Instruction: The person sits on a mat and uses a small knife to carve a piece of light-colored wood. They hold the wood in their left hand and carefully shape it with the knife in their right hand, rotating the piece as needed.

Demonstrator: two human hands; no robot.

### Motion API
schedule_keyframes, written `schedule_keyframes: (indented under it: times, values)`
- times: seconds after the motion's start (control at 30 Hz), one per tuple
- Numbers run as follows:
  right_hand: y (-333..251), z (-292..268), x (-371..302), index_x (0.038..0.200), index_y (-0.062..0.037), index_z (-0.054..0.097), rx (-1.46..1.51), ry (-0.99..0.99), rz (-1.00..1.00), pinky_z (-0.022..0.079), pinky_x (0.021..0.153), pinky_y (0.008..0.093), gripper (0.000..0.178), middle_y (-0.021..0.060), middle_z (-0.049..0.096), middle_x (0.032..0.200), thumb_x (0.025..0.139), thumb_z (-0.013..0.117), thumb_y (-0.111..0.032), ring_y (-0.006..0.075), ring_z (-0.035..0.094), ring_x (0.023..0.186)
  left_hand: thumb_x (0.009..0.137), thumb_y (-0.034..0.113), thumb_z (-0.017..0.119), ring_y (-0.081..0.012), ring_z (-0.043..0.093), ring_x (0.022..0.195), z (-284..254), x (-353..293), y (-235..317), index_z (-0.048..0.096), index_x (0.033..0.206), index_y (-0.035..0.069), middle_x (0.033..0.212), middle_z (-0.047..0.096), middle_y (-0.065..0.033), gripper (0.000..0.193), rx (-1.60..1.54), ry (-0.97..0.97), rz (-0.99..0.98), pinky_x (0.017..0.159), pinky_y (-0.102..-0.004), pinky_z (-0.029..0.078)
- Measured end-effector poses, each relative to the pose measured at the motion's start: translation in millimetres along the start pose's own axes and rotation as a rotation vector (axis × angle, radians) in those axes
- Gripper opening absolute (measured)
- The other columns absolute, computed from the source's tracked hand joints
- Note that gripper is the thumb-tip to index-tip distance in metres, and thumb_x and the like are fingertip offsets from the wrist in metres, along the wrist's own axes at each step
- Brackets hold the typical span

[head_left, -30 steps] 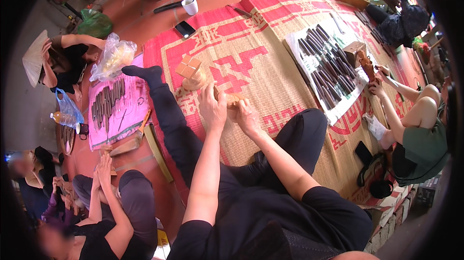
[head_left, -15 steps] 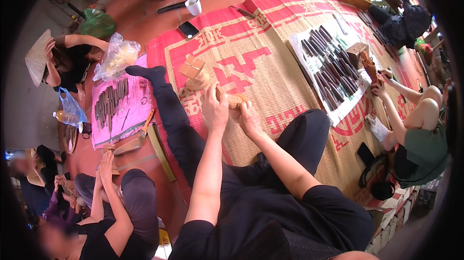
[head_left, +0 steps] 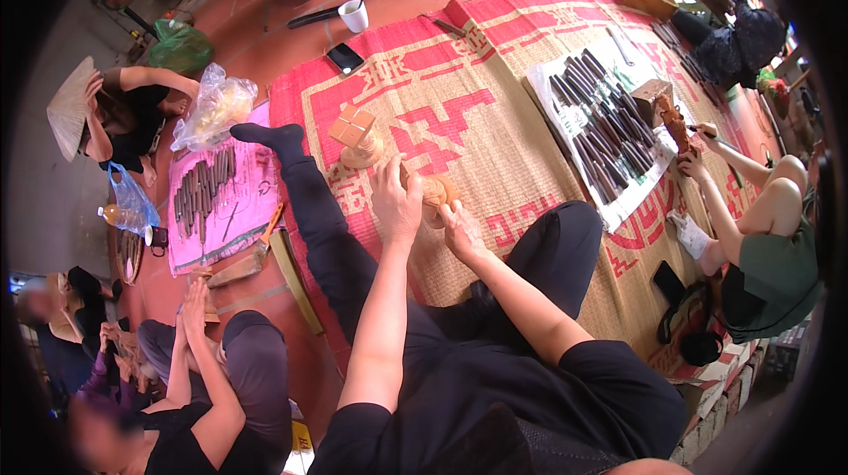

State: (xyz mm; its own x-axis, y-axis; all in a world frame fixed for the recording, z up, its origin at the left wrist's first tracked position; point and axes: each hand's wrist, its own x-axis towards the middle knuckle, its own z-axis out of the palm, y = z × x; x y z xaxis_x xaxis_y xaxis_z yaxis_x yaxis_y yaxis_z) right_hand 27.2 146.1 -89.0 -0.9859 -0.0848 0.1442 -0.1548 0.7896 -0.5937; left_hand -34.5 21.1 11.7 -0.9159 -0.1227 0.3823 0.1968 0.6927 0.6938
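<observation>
Between my two hands is a light-brown carved wooden piece (head_left: 436,190), rounded on the side that shows. My left hand (head_left: 396,199) is closed around its left end, with the fingers hiding part of it. My right hand (head_left: 463,231) grips its lower right side with thumb and fingers. Just beyond my left hand stands another wooden piece (head_left: 355,128), a squared, grooved block on a rounded base, upright on the woven mat (head_left: 521,166) and apart from my fingers.
Right of me, many dark-handled carving tools (head_left: 609,117) lie on a white sheet. More tools (head_left: 203,188) rest on a pink cloth at left. A phone (head_left: 344,57) and white cup (head_left: 354,15) are farther off. People sit on both sides; one at right holds a carving (head_left: 674,124).
The wooden piece has turned in my hands, from a long side view to a rounder end. My right hand has shifted slightly down and my left fingers have moved a little.
</observation>
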Motion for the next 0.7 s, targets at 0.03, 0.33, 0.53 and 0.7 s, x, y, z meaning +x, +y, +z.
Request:
schedule_keyframes:
  times: [0.03, 0.33, 0.53, 0.7]
  values:
    - [3, -1, -2, 0.098, -0.0067, 0.049, -0.027, -0.056, 0.051, 0.051, 0.067, 0.0519, 0.020, 0.0189, 0.055, 0.095, 0.081, 0.055, 0.002, 0.0408, 0.063, 0.084, 0.084, 0.015, 0.059, -0.0358, 0.057, 0.106, 2, -3, 1, 0.060, 0.119, 0.002, 0.113, 0.060, -0.0157, 0.037, 0.027, -0.005, 0.028, 0.092, -0.0447, 0.047]
    - [-15, -11, 5, 0.090, -0.0119, 0.058, -0.032, 0.115, -0.205, 0.052, 0.068, 0.0395, 0.010, 0.0073, 0.055, 0.093, 0.082, 0.061, -0.007, 0.0273, 0.061, 0.086, 0.082, 0.015, 0.061, -0.0354, 0.056, 0.106, 1, 1, -3, 0.060, 0.119, 0.005, 0.110, 0.061, -0.0138, 0.038, 0.011, 0.017, 0.022, 0.091, -0.0449, 0.047]
    - [12, -1, -12, 0.089, -0.0123, 0.065, -0.025, 0.008, -0.184, 0.051, 0.069, 0.0418, 0.015, 0.0075, 0.055, 0.090, 0.079, 0.060, -0.003, 0.0292, 0.060, 0.084, 0.082, 0.016, 0.061, -0.0358, 0.056, 0.105, 3, -6, 1, 0.060, 0.119, 0.007, 0.112, 0.060, -0.0138, 0.038, 0.026, 0.014, 0.060, 0.092, -0.0453, 0.047]
    - [-15, -16, 0, 0.084, -0.0107, 0.067, 0.009, 0.101, -0.225, 0.052, 0.071, 0.0414, 0.013, 0.0083, 0.055, 0.088, 0.079, 0.059, -0.003, 0.0283, 0.060, 0.087, 0.085, 0.016, 0.056, -0.0363, 0.056, 0.108, -3, -2, -18, 0.059, 0.120, 0.007, 0.116, 0.060, -0.0141, 0.037, 0.026, 0.013, 0.037, 0.093, -0.0453, 0.047]
